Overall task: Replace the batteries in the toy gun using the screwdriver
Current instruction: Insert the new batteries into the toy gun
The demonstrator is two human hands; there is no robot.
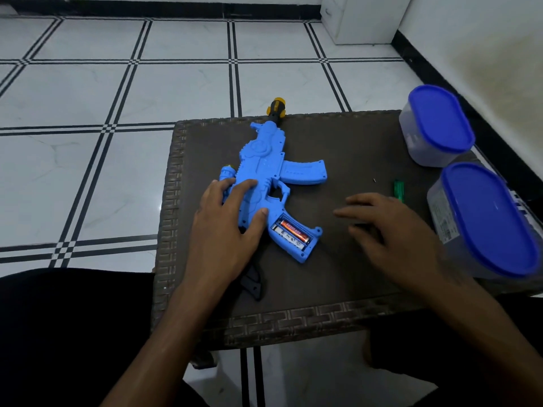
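Left hand (227, 218) lies flat on the blue toy gun (266, 183), fingers spread and pressing on its body, thumb laid along the part just above the grip; it grasps nothing, only holds the gun down. Right hand (385, 230) hovers low over the bare table (338, 277) to the right of the gun, fingers loosely apart and empty, palm down. From the head view the gun lies on its side on the dark woven-edged table, barrel pointing away, magazine sticking out to the right. Its grip points toward the person and the battery compartment (291, 233) in it stands open, with a battery (294, 229) with a red and copper label lying inside. Black stock (251, 282) shows below the left wrist. At the far edge of the table, just past the muzzle, sits the yellow and black screwdriver (276, 108). A tiny screw (374, 180) lies on the table well right of the magazine, and a small green thing (398, 190) lies beyond the right hand's fingers; what it is cannot be told. Two clear tubs with blue lids (437, 118) stand at the right edge, one behind the other
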